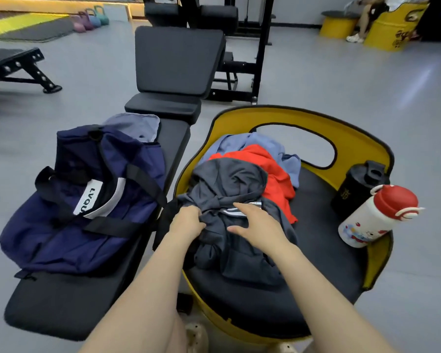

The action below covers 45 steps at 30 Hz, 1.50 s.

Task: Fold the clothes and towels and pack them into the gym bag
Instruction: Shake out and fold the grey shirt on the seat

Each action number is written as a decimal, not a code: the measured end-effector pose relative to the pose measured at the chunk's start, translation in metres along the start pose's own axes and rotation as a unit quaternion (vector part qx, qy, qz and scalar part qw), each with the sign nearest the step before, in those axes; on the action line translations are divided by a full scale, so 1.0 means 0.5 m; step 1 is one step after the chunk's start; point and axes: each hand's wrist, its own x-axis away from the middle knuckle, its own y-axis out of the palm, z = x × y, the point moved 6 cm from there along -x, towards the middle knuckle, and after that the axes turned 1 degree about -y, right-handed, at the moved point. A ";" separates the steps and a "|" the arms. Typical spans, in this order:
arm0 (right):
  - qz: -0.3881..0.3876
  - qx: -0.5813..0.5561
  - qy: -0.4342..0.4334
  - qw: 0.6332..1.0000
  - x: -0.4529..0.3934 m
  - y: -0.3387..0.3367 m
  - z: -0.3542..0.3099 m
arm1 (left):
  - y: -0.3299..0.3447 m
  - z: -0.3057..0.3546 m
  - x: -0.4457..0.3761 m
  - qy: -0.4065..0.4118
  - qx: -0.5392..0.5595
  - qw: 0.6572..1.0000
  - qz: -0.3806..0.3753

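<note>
Both forearms reach out: my left hand (187, 221) bunches the dark grey hoodie (236, 220); my right hand (256, 226) rests spread on it. Red and blue clothes beyond my fingertips lie unfolded; the navy gym bag (87, 200), left, looks unpacked.

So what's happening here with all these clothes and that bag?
A person is sorting gym clothes piled on a yellow seat. The left hand grips a bunch of the dark grey top, while the right hand rests open on it. A red garment and a light blue one lie underneath, unfolded. The navy gym bag sits on the black bench beside them. Two bottles stand on the seat.
</note>
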 end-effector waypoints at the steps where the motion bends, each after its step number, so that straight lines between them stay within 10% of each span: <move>1: -0.005 0.007 -0.004 1.000 -0.003 0.004 -0.001 | -0.005 0.009 -0.002 0.008 -0.001 1.000 0.002; 7: -0.019 -0.086 -0.011 0.996 -0.010 0.023 -0.013 | -0.060 0.090 0.021 0.129 0.159 0.978 0.034; 15: 0.149 -0.236 0.033 0.960 0.015 -0.072 0.010 | -0.097 0.124 0.040 0.191 0.372 0.908 0.020; 21: 0.165 -0.353 0.034 0.920 0.034 -0.109 0.045 | -0.079 0.119 0.042 0.183 0.280 0.942 0.014; 34: 0.123 -0.419 0.010 0.899 0.084 -0.167 0.067 | -0.066 0.211 0.086 0.278 0.328 0.900 -0.064; 45: 0.211 -0.312 0.087 0.923 0.094 -0.201 0.144 | -0.152 0.189 0.088 0.234 0.422 0.868 0.121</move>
